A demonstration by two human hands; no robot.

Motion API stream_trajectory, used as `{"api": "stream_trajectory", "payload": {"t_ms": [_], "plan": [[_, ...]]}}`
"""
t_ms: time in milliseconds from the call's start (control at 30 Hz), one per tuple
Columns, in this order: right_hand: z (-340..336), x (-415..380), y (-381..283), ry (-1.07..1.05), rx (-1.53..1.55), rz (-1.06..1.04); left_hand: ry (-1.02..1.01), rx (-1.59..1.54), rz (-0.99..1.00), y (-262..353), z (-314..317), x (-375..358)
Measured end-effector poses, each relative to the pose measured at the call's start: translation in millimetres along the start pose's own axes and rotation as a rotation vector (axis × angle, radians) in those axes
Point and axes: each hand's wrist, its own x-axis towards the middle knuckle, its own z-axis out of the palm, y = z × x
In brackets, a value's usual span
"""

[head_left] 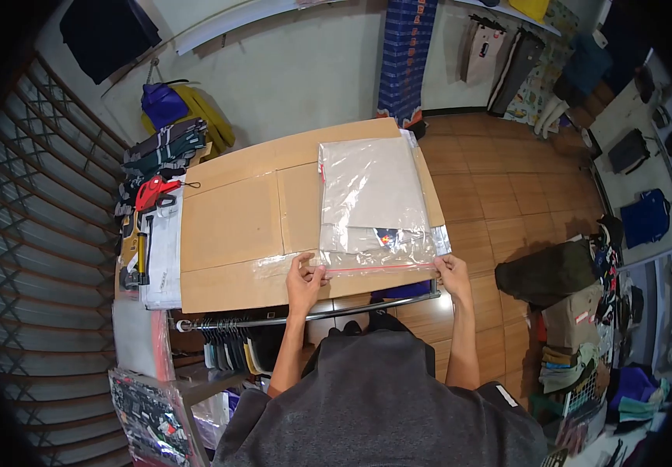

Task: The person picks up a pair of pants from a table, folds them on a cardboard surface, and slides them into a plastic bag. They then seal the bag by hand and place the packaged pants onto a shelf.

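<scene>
A clear plastic zip bag [375, 263] with a red strip along its near edge lies on a cardboard sheet [231, 214]. Inside it is a folded beige garment [371, 183] bearing a small dark, colourful patch. My left hand [305, 284] pinches the bag's near left corner between thumb and fingers. At the near right corner, my right hand [453, 278] is closed on the end of the red strip. The bag lies flat, its plastic reflecting light.
Left on the table are a red tape dispenser [155, 191], a yellow-and-black tool [142, 255] and stacked folded clothes [166, 148]. A metal rail [235, 322] with hangers runs below the near edge. A folding metal gate [48, 233] stands left; clothes piles [550, 272] lie right.
</scene>
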Motion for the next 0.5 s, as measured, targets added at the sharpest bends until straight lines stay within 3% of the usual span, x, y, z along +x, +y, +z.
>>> {"api": "stream_trajectory", "payload": {"t_ms": [133,500], "plan": [[0.8,-19.4,2.0,-0.069,-0.04,0.039,-0.051,-0.017,-0.023,-4.0,-13.2,-7.4],[15.7,-40.0,-12.9,-0.001,0.002,0.093,-0.021,-0.05,0.014,-10.7,-15.0,-11.5]]}}
